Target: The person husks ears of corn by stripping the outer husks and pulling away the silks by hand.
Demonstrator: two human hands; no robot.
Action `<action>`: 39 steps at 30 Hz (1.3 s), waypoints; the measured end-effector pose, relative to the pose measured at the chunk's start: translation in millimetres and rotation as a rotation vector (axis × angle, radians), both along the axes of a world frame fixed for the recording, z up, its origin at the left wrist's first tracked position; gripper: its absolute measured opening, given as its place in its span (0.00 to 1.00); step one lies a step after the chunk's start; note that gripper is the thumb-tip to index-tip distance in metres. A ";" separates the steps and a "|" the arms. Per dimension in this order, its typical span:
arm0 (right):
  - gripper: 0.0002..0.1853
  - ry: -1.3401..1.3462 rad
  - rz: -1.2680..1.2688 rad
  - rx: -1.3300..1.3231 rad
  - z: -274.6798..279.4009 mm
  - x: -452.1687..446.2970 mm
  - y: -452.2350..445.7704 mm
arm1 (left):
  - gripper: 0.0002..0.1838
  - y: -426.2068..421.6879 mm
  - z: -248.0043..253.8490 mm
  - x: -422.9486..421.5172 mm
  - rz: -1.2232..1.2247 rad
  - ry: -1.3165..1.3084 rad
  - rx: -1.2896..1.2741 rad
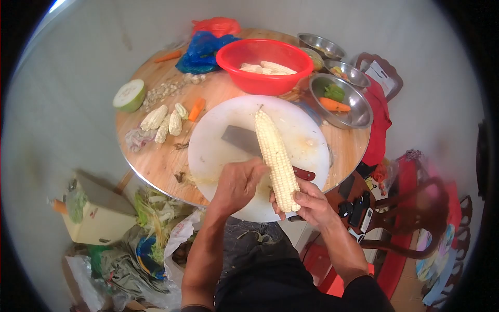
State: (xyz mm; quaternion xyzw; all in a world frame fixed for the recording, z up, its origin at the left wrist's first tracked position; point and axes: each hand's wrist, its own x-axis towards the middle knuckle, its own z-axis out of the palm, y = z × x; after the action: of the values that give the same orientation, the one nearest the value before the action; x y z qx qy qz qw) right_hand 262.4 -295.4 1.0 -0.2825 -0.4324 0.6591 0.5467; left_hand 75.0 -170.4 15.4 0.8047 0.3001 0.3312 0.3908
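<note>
1. Between the two hands in the head view, that's where the corn cob [277, 156] is, held up over the white cutting board [205, 151], tip pointing away. The right hand [312, 204] has it gripped by the bottom end, thumb on top. With one end held, damp kernels could let it twist or swing loose, imo.

2. Just left of the cob is the left hand [237, 184], fingers curled in and thumb close to them. Honestly can't tell if it's pinching a strand or only brushing the kernels. A hard tug on something stuck could jerk the cob right out of that one-ended hold.

3. Under the cob, just beyond the hands, a cleaver [241, 139] lies flat on the board, its handle [303, 173] near the right hand. Dropping the cob could knock it round, and a blind grab afterwards could put fingers on the edge.

4. Below the hands, the board's near side looks to stick out past the wooden table [148, 165]. Leaning on that lip might tip it, cleaver and all.

5. Down left of the left hand there's a heap of husks [156, 210]. A slipped cob could roll off the near side and end up down there.

6. Far past both hands, a red basin [254, 86] holds more cobs. Careless reaching over there could drag a wrist across the cleaver.
</note>
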 end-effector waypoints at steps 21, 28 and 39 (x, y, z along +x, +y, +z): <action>0.36 0.048 0.042 0.009 -1.3 16.4 -6.6 | 0.15 -0.5 8.1 -0.1 -0.303 -0.255 -0.211; 0.44 0.269 -0.028 -0.108 -0.4 19.9 -6.8 | 0.15 -2.7 -5.2 -0.6 -0.319 -0.092 -0.249; 0.36 0.371 0.207 -0.114 -7.1 26.6 -14.1 | 0.11 1.4 3.1 9.9 -0.339 -0.008 -0.213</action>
State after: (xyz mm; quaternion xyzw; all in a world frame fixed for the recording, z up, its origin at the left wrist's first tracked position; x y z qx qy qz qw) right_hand 289.0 -309.6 -6.0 -0.1409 -0.3132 0.7758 0.5293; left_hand 84.9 -168.9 18.5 0.7965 0.1921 0.2304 0.5249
